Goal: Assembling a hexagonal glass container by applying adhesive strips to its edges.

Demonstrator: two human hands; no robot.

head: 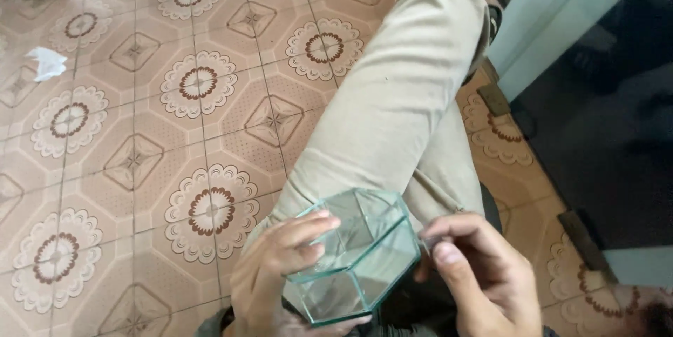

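Over the lap, left hand (277, 267) wraps the glass box (357, 253) from 9 o'clock, fingers closed on its wall; right hand (484, 277) pinches the 3 o'clock edge. Box sits tilted above the trouser leg (392, 105). Risk: raw glass edges could cut, or a slip drops it onto the tiled floor (133, 154) at 10 o'clock.

Patterned floor tiles (133, 133), beige with brown rosettes. Crumpled white paper (48, 63) lies on tiles at far left. Dark glass door (603, 133) in pale frame at right.
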